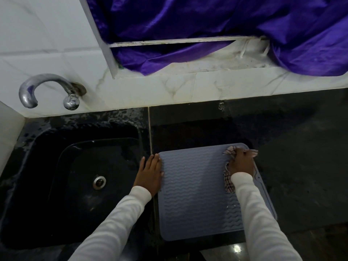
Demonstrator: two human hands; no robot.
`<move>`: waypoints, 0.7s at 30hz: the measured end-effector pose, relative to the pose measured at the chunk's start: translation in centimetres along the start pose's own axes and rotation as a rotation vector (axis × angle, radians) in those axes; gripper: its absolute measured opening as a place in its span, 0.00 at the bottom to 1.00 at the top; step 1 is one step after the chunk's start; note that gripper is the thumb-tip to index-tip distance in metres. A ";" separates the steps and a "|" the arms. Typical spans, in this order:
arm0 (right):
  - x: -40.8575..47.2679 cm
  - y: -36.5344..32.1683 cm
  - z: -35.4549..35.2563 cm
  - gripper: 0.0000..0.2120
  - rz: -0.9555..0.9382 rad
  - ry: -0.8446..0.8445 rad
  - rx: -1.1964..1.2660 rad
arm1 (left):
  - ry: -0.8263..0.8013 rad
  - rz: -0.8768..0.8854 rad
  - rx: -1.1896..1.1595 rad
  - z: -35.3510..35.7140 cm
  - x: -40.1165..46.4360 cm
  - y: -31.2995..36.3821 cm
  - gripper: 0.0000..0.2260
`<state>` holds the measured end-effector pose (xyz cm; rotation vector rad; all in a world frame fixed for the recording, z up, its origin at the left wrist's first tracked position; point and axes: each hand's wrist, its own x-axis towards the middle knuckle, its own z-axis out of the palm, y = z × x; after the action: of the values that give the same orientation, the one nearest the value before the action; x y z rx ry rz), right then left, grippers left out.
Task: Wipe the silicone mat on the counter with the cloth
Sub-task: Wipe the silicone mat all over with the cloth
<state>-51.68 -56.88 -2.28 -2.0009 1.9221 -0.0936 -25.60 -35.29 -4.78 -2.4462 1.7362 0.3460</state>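
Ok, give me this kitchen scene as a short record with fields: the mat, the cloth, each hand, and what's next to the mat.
mat: grey-blue silicone mat, flat on the dark counter
cloth: checked cloth, at the mat's far right part
right hand: right hand grips the cloth
left hand: left hand, fingers straight, rests on the mat's left edge
beside mat: black sink to the left, tap above it

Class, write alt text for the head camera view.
A person's right hand presses a checked cloth onto a grey silicone mat on a dark counter, while the left hand lies flat on the mat's edge beside a black sink.
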 end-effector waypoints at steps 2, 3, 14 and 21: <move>-0.7 -2.6 -0.5 0.18 -0.171 0.039 0.116 | 0.006 0.026 -0.031 -0.2 0.1 -0.4 0.28; -1.7 -4.3 -0.4 0.17 -0.281 0.047 0.180 | 0.009 0.034 -0.048 -0.3 0.1 -0.5 0.27; -12.3 -15.0 6.7 0.34 -0.650 -0.258 -0.177 | -0.028 0.035 0.015 -0.6 0.3 -1.0 0.29; -5.9 -9.7 5.3 0.24 -0.628 -0.194 -0.221 | 0.027 0.025 -0.116 0.0 0.3 -0.9 0.30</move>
<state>-41.30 -49.91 -3.06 -2.5846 1.1743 0.1553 -24.70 -35.27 -4.89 -2.5217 1.8074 0.4306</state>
